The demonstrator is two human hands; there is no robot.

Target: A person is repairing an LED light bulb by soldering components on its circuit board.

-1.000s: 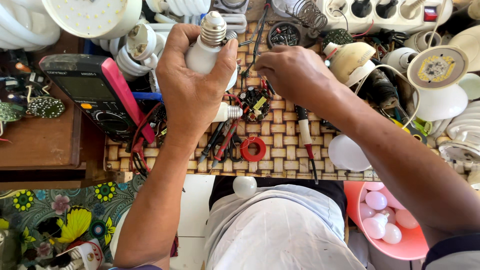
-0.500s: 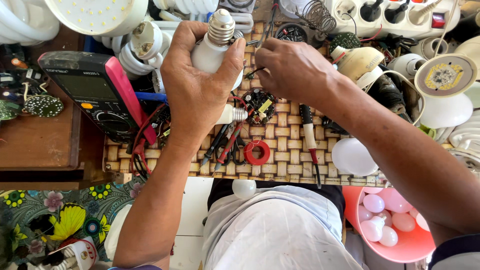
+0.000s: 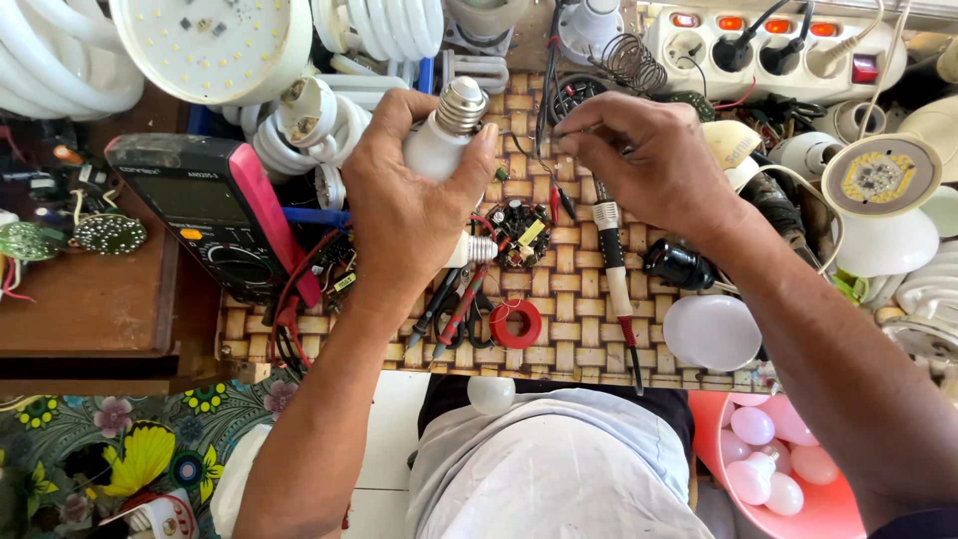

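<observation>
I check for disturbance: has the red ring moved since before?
No. The red ring lies in the same spot on the woven mat, beside the red-handled tools.

Both forearms bare, no watch or rings on left hand (image 3: 404, 215) or right hand (image 3: 654, 165); light grey shirt over torso, dark sleeve edge at right arm.
</observation>
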